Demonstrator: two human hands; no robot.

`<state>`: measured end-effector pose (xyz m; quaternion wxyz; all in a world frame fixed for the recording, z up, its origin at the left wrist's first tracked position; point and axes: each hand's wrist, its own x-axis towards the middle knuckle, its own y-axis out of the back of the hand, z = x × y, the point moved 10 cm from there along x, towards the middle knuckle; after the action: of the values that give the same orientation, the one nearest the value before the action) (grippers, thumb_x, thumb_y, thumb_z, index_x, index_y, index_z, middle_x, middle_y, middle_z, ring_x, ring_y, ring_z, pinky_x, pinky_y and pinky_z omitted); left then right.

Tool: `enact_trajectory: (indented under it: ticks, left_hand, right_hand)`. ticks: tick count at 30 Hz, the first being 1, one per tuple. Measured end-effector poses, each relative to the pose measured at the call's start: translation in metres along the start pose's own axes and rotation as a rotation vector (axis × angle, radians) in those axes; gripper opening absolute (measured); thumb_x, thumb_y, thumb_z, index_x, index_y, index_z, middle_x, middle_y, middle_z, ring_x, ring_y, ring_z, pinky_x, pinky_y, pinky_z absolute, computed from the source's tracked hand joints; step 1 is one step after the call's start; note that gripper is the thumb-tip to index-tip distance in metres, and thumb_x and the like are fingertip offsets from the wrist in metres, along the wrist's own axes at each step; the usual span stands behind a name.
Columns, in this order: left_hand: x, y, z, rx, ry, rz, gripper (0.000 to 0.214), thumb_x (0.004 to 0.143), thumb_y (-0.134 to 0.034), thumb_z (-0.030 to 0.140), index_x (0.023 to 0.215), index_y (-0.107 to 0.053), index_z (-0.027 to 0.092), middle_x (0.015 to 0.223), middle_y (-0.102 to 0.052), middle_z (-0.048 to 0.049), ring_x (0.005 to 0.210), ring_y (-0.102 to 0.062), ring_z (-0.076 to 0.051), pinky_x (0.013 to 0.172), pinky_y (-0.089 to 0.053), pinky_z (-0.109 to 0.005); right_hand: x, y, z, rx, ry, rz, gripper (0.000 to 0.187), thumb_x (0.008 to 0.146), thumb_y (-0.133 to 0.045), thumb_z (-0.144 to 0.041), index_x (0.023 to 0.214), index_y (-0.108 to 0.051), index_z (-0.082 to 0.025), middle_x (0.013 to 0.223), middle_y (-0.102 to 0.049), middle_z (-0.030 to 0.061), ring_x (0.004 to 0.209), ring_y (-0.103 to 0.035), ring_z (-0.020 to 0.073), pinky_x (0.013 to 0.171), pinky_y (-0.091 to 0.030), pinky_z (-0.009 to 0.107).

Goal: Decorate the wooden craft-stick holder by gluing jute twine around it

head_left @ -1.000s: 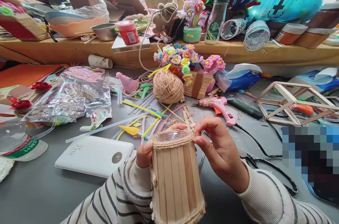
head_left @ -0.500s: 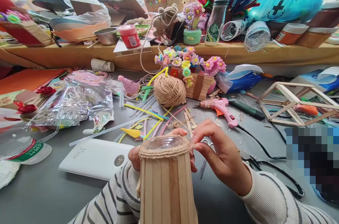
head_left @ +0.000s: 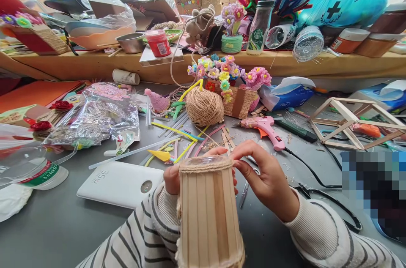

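A clear container covered with upright craft sticks (head_left: 207, 213) is tilted in front of me, with twine (head_left: 203, 166) wound round its rim and more round its base. My left hand (head_left: 173, 178) grips it from behind; a thumb shows at the left and fingertips show past the right edge. At the right side of the rim, my right hand (head_left: 264, 177) pinches the twine between thumb and forefinger. A strand runs back toward the ball of twine (head_left: 204, 107). Scissors (head_left: 245, 192) lie partly hidden behind my right hand.
A pink glue gun (head_left: 263, 127) with a black cord lies to the right. At left is a white power bank (head_left: 120, 183). Stick frames (head_left: 355, 124), a foil bag (head_left: 101, 120), and colored straws surround the work. Jars and a glass bottle (head_left: 260, 29) line the back ledge.
The stick-covered container has tilted and moved slightly right and up, so less of its opening and more of its base show. Both hands moved with it, keeping their holds.
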<state>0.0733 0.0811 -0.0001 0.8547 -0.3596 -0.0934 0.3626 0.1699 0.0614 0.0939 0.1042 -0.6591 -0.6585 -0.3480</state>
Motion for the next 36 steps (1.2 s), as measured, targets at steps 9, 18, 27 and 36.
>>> enact_trajectory:
  ticks: [9, 18, 27, 36]
  left_hand:
    - [-0.002, -0.016, 0.008, -0.185, 0.042, 0.011, 0.055, 0.05, -0.071, 0.052, 0.093, -0.072, 0.018, 0.087, -0.076, -0.0063, 0.077, -0.07, -0.023, 0.072, -0.054, -0.035]
    - [-0.005, -0.016, 0.008, -0.109, -0.029, -0.083, 0.056, 0.07, -0.062, 0.055, 0.113, -0.067, 0.02, 0.095, -0.075, -0.0053, 0.088, -0.069, -0.026, 0.082, -0.05, -0.037]
    - [-0.002, 0.026, 0.018, 0.065, -0.181, 0.292, 0.06, 0.063, -0.073, 0.057, 0.11, -0.068, 0.019, 0.108, -0.072, -0.0094, 0.107, -0.063, -0.034, 0.095, -0.045, -0.042]
    - [-0.029, 0.03, 0.049, 0.294, -0.554, 0.639, 0.061, 0.059, -0.08, 0.046, 0.11, -0.058, 0.022, 0.101, -0.072, -0.0032, 0.095, -0.064, -0.024, 0.091, -0.044, -0.035]
  right_hand:
    - [-0.002, 0.0, -0.004, -0.101, 0.072, 0.025, 0.015, 0.091, -0.049, -0.01, 0.089, -0.055, -0.023, 0.076, -0.064, 0.001, 0.072, -0.063, 0.0164, 0.065, -0.052, 0.029]
    - [-0.004, -0.003, 0.006, -0.101, 0.025, 0.03, 0.015, 0.092, -0.045, -0.013, 0.087, -0.054, -0.023, 0.078, -0.063, 0.0021, 0.073, -0.061, 0.0173, 0.064, -0.05, 0.03]
    - [-0.013, 0.016, 0.044, 0.08, -0.298, 0.168, 0.012, 0.098, -0.044, -0.029, 0.099, -0.054, -0.025, 0.091, -0.057, 0.0018, 0.086, -0.057, 0.0158, 0.078, -0.048, 0.029]
    - [-0.016, 0.008, 0.017, 0.128, -0.199, 0.065, 0.022, 0.091, -0.045, -0.029, 0.11, -0.055, -0.026, 0.083, -0.057, -0.0005, 0.078, -0.055, 0.0167, 0.074, -0.046, 0.031]
